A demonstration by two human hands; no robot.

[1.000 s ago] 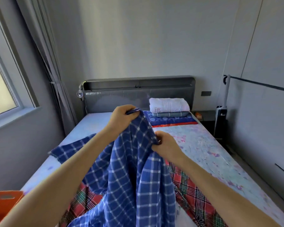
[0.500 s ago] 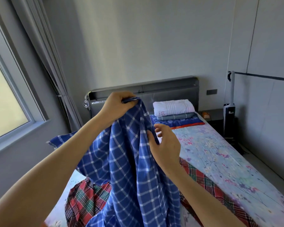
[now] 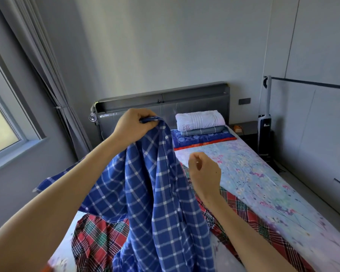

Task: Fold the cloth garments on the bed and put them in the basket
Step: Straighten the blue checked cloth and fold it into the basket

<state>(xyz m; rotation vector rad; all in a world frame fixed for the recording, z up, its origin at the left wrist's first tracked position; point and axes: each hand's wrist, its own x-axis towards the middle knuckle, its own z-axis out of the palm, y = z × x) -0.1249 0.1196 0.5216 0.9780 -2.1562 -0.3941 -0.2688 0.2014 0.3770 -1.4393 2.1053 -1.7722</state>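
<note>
Your left hand, just above the middle of the frame, pinches a bunched edge of the blue cotton shirt with the white check, and the cloth hangs from that one grip down to the lower edge of the picture. Your right hand, right of centre, is loosely curled and holds nothing; it sits just beside the hanging cloth without touching it. Under the shirt, a red tartan garment lies rumpled on the pale flowered bedsheet. No basket can be made out for certain; only a blurred orange scrap shows at the lower left edge. With the shirt held at a single point, it is likely to twist, so you may catch the wrong seam with the free hand and fold it crooked. The trailing hem could also drag the tartan piece along or off the mattress if you lift or swing. Find a matching corner before you spread it.
</note>
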